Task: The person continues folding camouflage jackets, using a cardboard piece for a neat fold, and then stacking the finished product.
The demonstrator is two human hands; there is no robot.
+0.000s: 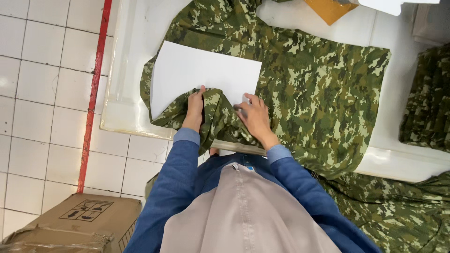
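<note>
We are looking down at a white table (131, 70) with a big piece of green camouflage cloth (318, 89) spread over it. A white sheet of card (201, 75) is lying flat on the cloth, near the edge of the table closest to us. The bottom part of the cloth is being folded up over the near edge of the card, so it is hiding that part of the card from us.

Our left hand (194, 110) is pressing down on the folded cloth, with the fingers flat and close together. It is not grabbing anything that we can see. Our right hand (255, 117) is lying just beside it, with the fingers spread a little. Its fingertips are touching the card's lower right corner and the cloth there. The bunched fold of cloth is sitting between our two hands.

More camouflage cloth (398, 215) is hanging off the table at the lower right. Another stack of camouflage cloth (429, 103) is sitting at the right edge, well apart from our hands. A brown flat piece (330, 9) is peeking in at the top.

On the tiled floor (42, 93) a red line (93, 93) is running beside the table. A brown cardboard box (75, 225) is sitting at the lower left. Its top is closed, so we cannot tell what is inside.
</note>
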